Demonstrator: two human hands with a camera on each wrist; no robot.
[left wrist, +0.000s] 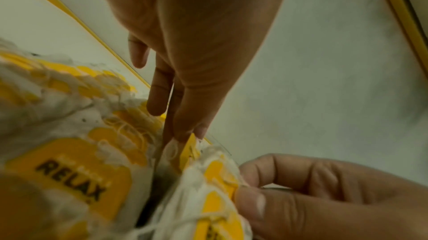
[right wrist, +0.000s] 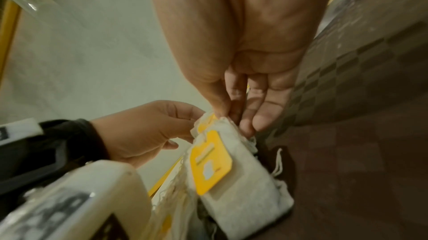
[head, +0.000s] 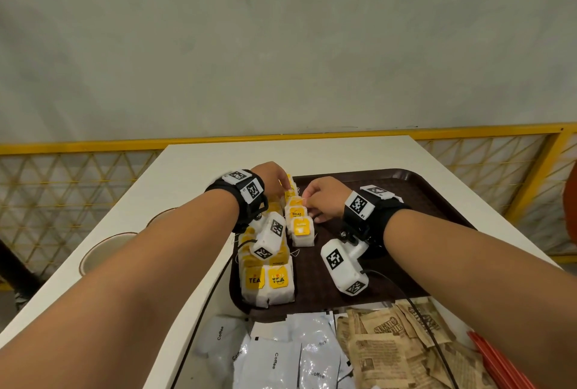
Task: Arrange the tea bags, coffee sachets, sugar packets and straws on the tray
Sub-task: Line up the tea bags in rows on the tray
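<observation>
A dark brown tray (head: 406, 201) lies on the white table. White tea bags with yellow tags stand in rows along its left side (head: 268, 282), with a shorter row (head: 301, 229) beside them. My left hand (head: 282, 184) pinches the top of a tea bag at the far end of that short row (left wrist: 185, 137). My right hand (head: 307, 201) pinches the same cluster of tea bags from the right (right wrist: 234, 117). White coffee sachets (head: 281, 354), brown sugar packets (head: 390, 345) and red straws (head: 499, 360) lie heaped in front of the tray.
Two paper cups (head: 106, 251) stand on the table (head: 193, 170) to the left of the tray. A yellow railing (head: 93, 148) runs behind the table's far edge. The right half of the tray holds nothing. Black cables run from my wrists across the piles.
</observation>
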